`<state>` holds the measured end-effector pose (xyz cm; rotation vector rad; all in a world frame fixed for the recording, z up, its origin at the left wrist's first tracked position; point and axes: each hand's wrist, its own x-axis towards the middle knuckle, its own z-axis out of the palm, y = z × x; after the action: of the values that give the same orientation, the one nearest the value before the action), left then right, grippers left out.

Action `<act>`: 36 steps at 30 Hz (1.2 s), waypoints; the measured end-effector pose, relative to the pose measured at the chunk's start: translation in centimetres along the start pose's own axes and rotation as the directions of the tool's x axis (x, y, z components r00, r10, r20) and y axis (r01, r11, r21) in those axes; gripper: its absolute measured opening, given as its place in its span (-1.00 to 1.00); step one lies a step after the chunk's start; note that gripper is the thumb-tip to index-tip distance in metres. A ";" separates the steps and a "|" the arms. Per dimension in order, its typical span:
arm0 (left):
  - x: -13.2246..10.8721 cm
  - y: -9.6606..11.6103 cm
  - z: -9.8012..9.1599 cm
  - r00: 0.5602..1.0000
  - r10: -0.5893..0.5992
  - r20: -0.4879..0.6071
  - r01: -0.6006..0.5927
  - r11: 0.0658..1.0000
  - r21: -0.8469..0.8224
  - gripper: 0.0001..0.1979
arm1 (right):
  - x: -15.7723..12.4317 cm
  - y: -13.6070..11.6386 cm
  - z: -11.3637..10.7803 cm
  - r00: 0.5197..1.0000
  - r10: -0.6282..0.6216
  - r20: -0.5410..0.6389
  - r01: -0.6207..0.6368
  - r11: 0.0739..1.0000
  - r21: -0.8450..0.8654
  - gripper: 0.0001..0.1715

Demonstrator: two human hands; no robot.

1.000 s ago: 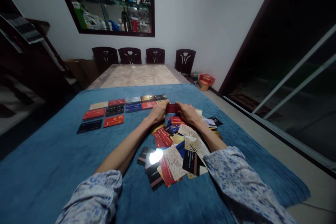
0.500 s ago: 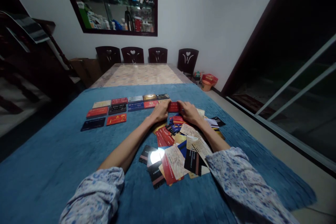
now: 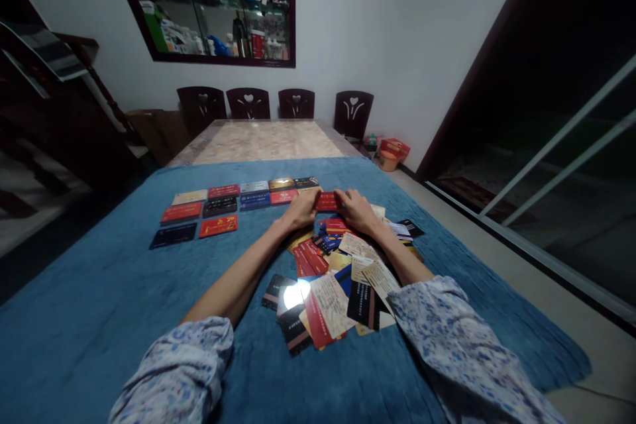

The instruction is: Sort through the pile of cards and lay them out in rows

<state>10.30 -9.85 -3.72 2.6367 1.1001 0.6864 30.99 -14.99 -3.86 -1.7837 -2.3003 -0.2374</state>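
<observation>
Between my two hands is a red card [image 3: 326, 201], gripped at its left end by my left hand [image 3: 302, 208] and at its right end by my right hand [image 3: 356, 210]. The fingers of both hands are closed on it. Below and in front of my hands spreads a loose heap of mixed cards [image 3: 332, 308], red, black, cream, blue and gold, overlapping at many angles. To the left of my left hand, other cards lie in rows, among them an orange-red card [image 3: 218, 226], a dark blue card [image 3: 173, 236] and a black card [image 3: 219, 207].
A blue cloth [image 3: 124, 298] covers the near part of the table, and the patterned tabletop [image 3: 273, 140] shows beyond it. Several dark chairs [image 3: 353, 112] stand along the far side. A wall cabinet [image 3: 223, 62] holds bottles. A cardboard box [image 3: 156, 132] stands at the left.
The view has shifted very slightly. Both hands keep hold of the red card in about the same place, and the other cards lie as before.
</observation>
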 end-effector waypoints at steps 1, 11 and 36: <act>0.0 0.0 -0.1 1.000 0.002 0.003 -0.002 1.000 0.004 -0.41 | 0.0 0.1 0.1 1.000 -0.004 -0.011 0.004 1.000 0.001 -0.33; -0.1 0.4 -0.7 1.000 -0.027 0.011 0.026 0.993 0.115 -0.44 | 0.0 0.3 0.2 0.998 -0.033 -0.047 0.033 0.999 -0.005 -0.32; -0.9 0.3 -1.2 0.988 -0.075 0.137 0.052 0.985 0.164 -0.55 | -0.1 -0.2 -1.0 0.994 -0.093 0.059 0.091 0.995 0.040 -0.47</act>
<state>9.31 -10.72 -2.84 2.7185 1.2392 0.4041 30.88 -15.42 -2.96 -1.6921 -2.4163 -0.1567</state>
